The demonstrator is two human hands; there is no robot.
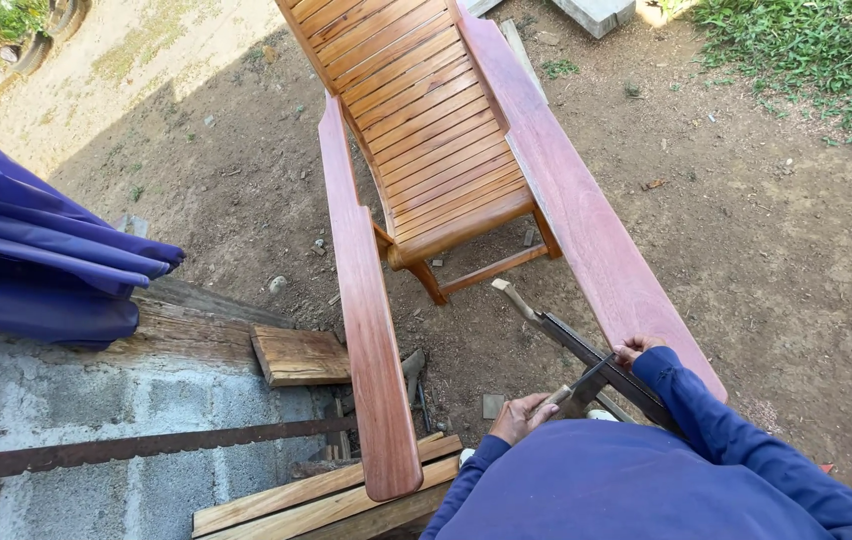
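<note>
Standing at the foot of the slatted wooden lounge chair, we steady a long dark metal tool beside its right armrest, right hand clamped around the bar and left hand pinching a small handle to work it.

No packages, labels, signs or screens are showing anywhere in the head view, though small pale scraps lying on the dirt near the chair are too small to identify with confidence.
</note>
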